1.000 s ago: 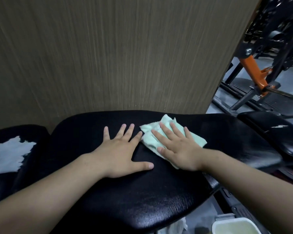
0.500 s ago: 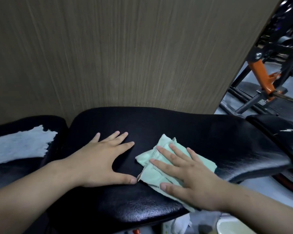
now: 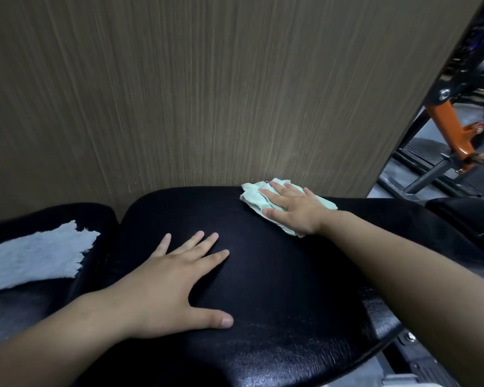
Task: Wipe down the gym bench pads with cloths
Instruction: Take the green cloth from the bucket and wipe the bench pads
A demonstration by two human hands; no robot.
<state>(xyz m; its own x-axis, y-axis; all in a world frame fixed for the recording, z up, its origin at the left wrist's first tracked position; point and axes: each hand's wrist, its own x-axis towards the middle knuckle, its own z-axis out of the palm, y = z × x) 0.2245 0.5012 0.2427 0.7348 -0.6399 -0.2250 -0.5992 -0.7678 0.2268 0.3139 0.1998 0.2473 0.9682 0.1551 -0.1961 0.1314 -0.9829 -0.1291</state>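
One cloth (image 3: 251,195) under right hand (image 3: 294,212), long axis far-left to near-right

Cloth (image 3: 251,197) middle hidden under right hand (image 3: 294,213); torn pad (image 3: 51,216) cut by left edge.

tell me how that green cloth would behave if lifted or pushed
The green cloth lies in soft crumpled folds, so it would likely hang limp and weigh little. Pushed under the flat right hand, it probably slides easily on the glossy bench pad, though it may bunch.
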